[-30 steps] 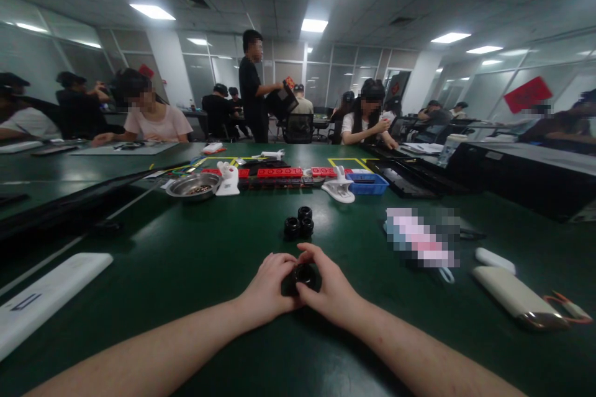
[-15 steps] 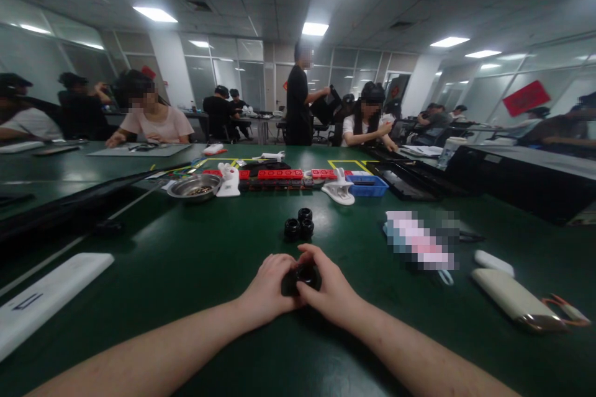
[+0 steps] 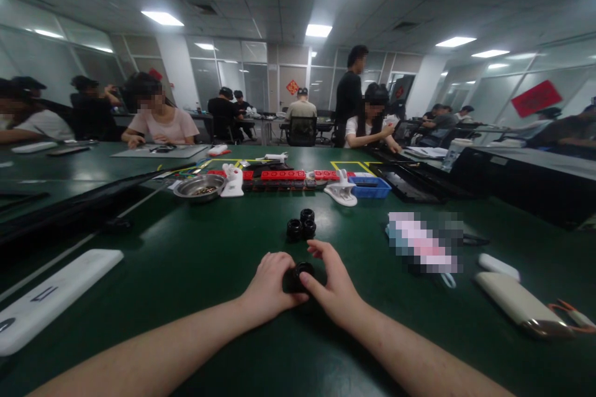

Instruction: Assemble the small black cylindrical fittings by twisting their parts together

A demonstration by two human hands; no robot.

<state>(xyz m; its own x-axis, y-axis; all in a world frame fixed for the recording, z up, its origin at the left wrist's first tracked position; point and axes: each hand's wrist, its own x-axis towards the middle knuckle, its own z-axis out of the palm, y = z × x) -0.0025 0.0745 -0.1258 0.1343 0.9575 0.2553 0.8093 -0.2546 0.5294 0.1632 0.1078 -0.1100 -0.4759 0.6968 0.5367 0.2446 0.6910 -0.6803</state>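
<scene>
Between my two hands, near the middle of the green table (image 3: 195,260), is a round black part (image 3: 303,270). My left hand (image 3: 272,285) is wrapped round its left side, fingers behind and thumb in front. From the right, my right hand (image 3: 333,285) touches it with the thumb, while its fingers are spread away behind. Just beyond my hands, three similar black parts (image 3: 294,229) stand close together on the table.
Farther back are a metal bowl (image 3: 198,188), white clamps (image 3: 342,190), red blocks (image 3: 283,175) and a blue tray (image 3: 372,188). A white bar (image 3: 60,298) lies left; a beige power bank (image 3: 521,304) and a blurred packet (image 3: 421,242) lie right. People sit across the table.
My right hand's fingers have opened away from the black part, uncovering more of it. The standing person in the background has moved right, revealing a seated person. The view has shifted slightly.
</scene>
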